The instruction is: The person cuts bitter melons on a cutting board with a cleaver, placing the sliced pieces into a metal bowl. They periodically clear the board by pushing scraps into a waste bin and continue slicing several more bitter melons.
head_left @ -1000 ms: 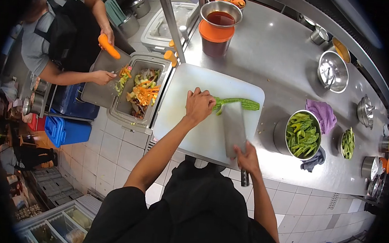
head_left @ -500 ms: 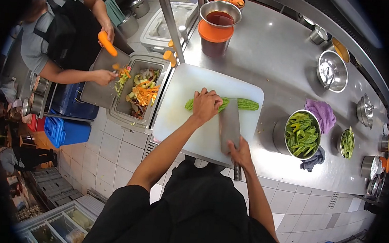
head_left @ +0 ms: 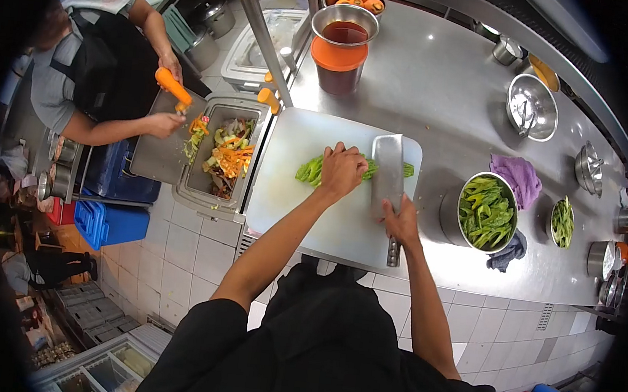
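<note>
A white cutting board lies under both my hands. My left hand is closed, fingers curled down over a long green vegetable with a ridged surface, pressing it to the board. My right hand grips a cleaver by its handle and the base of the blade. The broad blade lies across the vegetable in this view, just right of my left fingertips. It hides part of the vegetable, whose right end shows beyond the blade.
A pot of cut greens stands right of the board, by a purple cloth. Behind the board is an orange-rimmed bucket with a steel bowl on top. At left, a co-worker holds a carrot beside a scrap bin.
My right hand has moved the cleaver slightly right, and its blade now points more straight away from me. My left hand stays on the vegetable. The co-worker's lower hand has moved up against the carrot.
</note>
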`<state>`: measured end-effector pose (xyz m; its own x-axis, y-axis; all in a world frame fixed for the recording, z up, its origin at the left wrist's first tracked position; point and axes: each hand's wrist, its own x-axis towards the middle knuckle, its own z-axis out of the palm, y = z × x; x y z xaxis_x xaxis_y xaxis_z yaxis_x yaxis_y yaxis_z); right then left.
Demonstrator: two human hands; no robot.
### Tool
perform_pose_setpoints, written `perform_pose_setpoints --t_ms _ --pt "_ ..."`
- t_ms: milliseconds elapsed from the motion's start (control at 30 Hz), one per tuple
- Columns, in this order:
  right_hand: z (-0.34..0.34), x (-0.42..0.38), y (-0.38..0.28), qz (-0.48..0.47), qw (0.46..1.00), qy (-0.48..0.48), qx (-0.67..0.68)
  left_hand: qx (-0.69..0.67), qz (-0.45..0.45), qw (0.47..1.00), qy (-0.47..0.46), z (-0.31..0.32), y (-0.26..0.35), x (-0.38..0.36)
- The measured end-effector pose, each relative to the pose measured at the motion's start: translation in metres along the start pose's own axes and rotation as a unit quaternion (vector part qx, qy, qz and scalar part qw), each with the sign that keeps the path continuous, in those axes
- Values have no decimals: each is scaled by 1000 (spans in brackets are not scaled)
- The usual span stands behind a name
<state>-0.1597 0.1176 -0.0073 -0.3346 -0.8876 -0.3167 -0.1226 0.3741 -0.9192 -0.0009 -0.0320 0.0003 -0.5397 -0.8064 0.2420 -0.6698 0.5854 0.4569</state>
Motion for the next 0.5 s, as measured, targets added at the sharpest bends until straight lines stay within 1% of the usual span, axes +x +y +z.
perform_pose_setpoints --t_ms 67,133,200,233,267,300,367,400,433,467,500 --pt "2 -17 6 -19 1000 -1 -11 16 -8 1000 -10 0 1 4" --pt "1 -49 4 48 994 -53 -77 0 -8 1000 4 1 -2 3" --pt "-10 -68 -2 54 995 -59 -60 -15 -6 1000 23 -1 -6 6" --pt "-16 -77 -6 62 995 -68 -41 8 -8 1000 -3 -4 -7 5" --pt "-23 -83 -13 90 993 -75 -22 33 -8 999 -28 -7 -8 8" --pt "-28 -79 -11 90 993 -72 -20 33 -5 999 -29 -6 -6 10" --pt "-36 -61 -4 6 999 -13 -43 32 11 999 5 -1 -3 12" --pt "-36 -46 1 -11 999 26 -21 33 10 999 5 3 1 12" --pt "-38 -32 -5 -11 999 26 -20 4 16 1000 5 7 6 14" --pt "-40 -17 -12 21 999 23 -7 -24 24 999 7 9 9 17" --pt "-41 -7 -19 53 998 21 5 -23 27 999 6 10 10 18"
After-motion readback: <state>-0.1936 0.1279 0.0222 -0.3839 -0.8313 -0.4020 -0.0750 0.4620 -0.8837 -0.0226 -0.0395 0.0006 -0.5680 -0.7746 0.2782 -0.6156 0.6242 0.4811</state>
